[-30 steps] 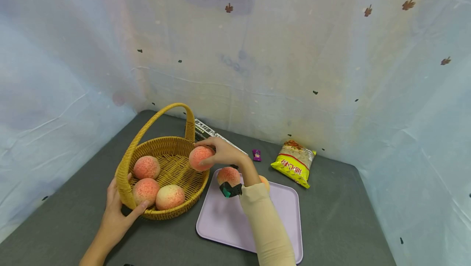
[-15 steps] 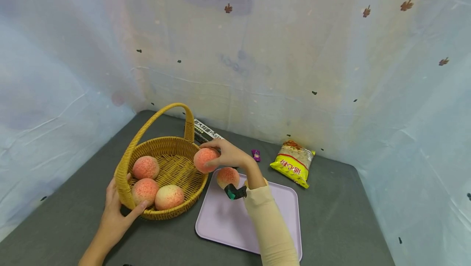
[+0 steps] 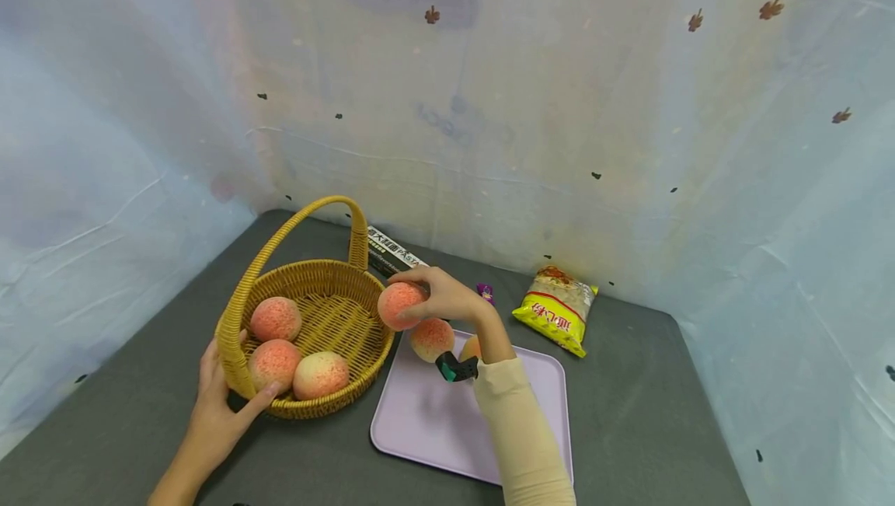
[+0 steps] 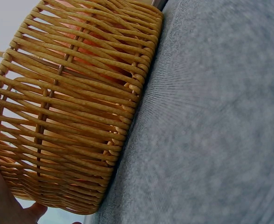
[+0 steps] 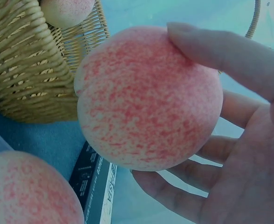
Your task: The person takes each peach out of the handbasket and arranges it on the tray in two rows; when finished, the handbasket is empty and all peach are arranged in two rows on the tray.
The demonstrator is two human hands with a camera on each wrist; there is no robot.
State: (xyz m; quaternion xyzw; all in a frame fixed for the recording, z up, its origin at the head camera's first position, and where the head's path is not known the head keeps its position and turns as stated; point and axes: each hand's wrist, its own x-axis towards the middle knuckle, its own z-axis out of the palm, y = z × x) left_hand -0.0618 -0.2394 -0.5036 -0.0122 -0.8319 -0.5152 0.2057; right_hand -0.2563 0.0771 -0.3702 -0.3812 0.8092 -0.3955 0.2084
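My right hand holds a pink peach between thumb and fingers, above the gap between the wicker basket and the lilac tray. In the right wrist view this peach fills the middle, with the thumb on one side and fingers on the other. My left hand grips the basket's near-left rim beside the handle, its thumb over the edge. Three peaches lie inside the basket. On the tray sits another peach; a paler round fruit is partly hidden by my right wrist.
A black and white pasta box lies behind the basket. A small purple packet is partly covered by my right hand. Further right lies a yellow bag. The basket's tall handle arches over it, and draped sheeting surrounds the table.
My right hand has carried the peach to the right, from over the basket's right rim toward the tray's far-left corner. My left hand and the basket have stayed in place.
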